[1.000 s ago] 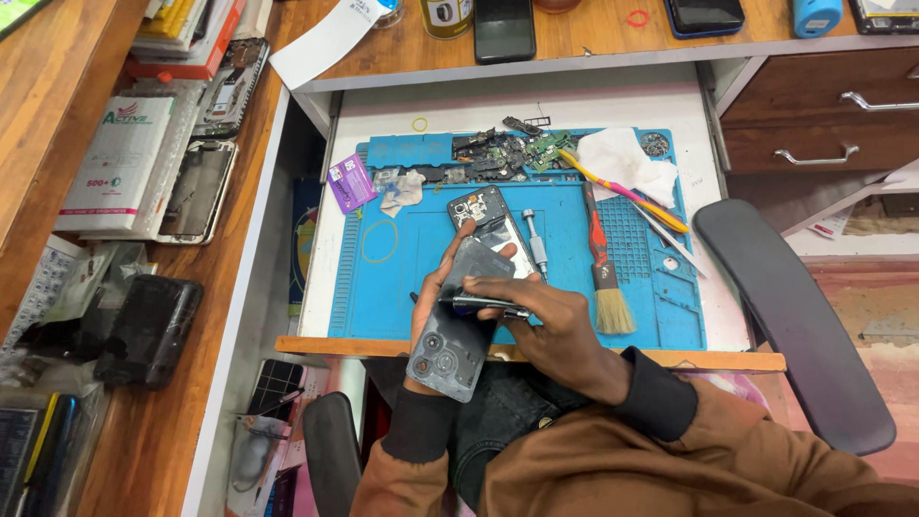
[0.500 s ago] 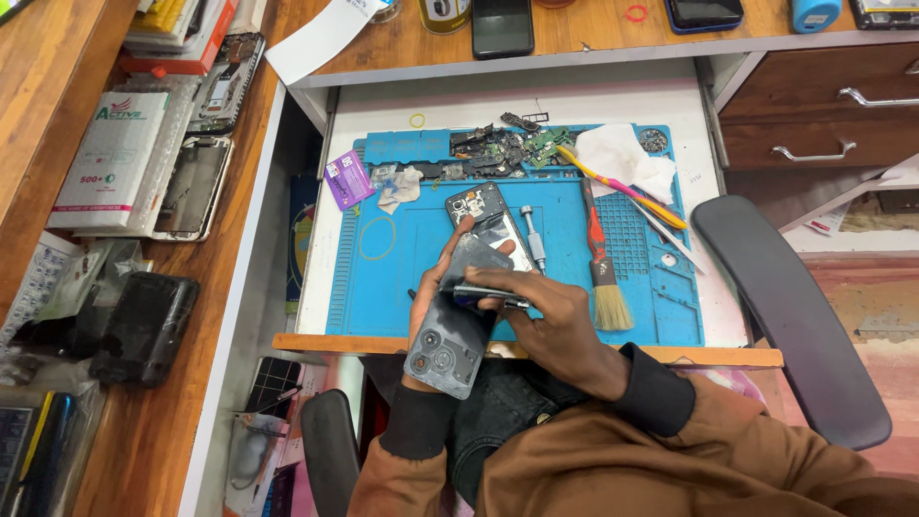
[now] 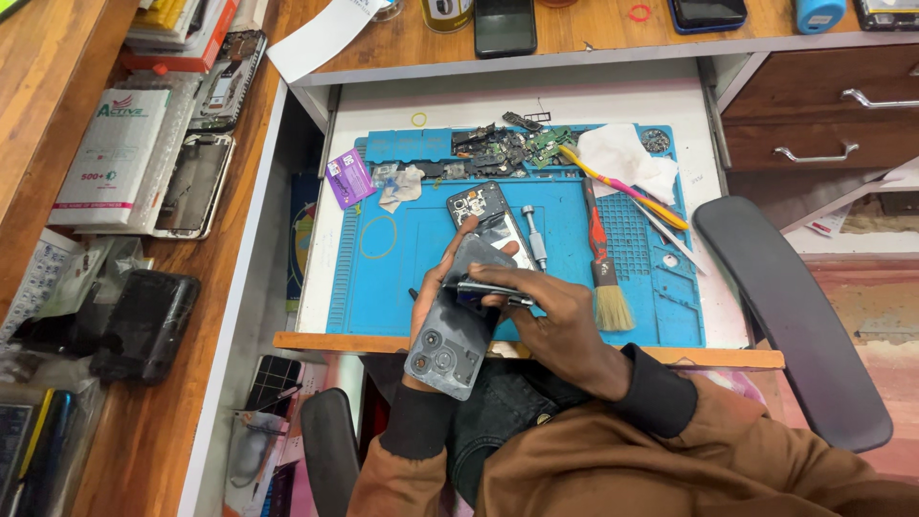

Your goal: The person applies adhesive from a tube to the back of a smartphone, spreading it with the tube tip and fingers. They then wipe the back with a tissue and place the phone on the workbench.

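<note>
My left hand (image 3: 433, 292) grips a grey phone back cover (image 3: 452, 335) with camera rings at its lower end, held tilted over the front edge of a blue repair mat (image 3: 402, 258). My right hand (image 3: 560, 321) pinches a thin metal tool (image 3: 493, 290) laid across the cover's upper part. Just beyond my fingers an opened dark phone (image 3: 483, 209) lies on the mat beside a silver screwdriver (image 3: 532, 235).
A red-handled brush (image 3: 603, 258), tweezers, a pink-and-yellow tool (image 3: 622, 187), white cloth and loose circuit parts (image 3: 503, 148) lie on the mat. Phones and parts packs crowd the wooden shelf at left (image 3: 144, 172). Chair armrests flank me; wooden drawers stand at right (image 3: 814, 105).
</note>
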